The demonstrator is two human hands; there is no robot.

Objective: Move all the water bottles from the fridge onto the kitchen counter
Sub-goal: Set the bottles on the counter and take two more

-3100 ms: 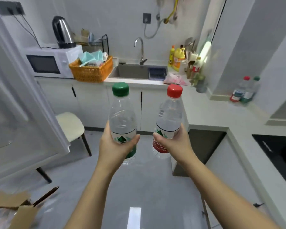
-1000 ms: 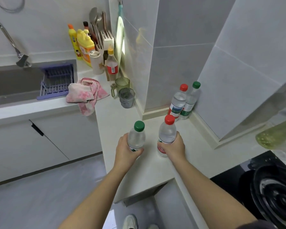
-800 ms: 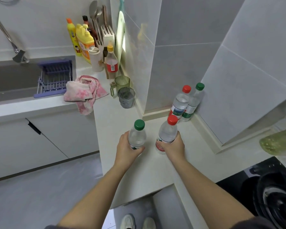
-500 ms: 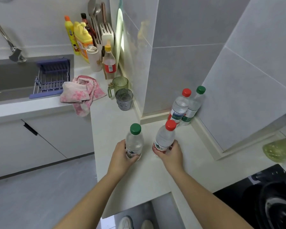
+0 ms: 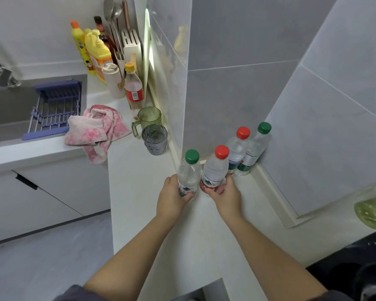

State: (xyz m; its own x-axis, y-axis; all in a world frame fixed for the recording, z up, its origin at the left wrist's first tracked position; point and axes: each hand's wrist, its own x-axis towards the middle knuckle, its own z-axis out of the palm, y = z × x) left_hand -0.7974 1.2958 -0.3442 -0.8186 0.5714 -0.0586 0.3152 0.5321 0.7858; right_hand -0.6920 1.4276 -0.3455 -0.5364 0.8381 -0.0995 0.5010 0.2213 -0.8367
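I see pale grey tiled walls [image 5: 334, 105] on my right, and a tiled pillar [image 5: 237, 101] juts out over the white counter [image 5: 139, 192]. A bright strip [image 5: 147, 51] glows along the pillar's left side. Further left, a steel sink [image 5: 7, 109] is set into the counter, with a purple rack [image 5: 54, 109] across it and a tap [image 5: 2, 72] above. Below are white cabinet doors [image 5: 52, 192] with a dark handle [image 5: 26, 182], above a grey floor [image 5: 41, 268]. A black cooktop [image 5: 345, 263] fills my lower right corner.
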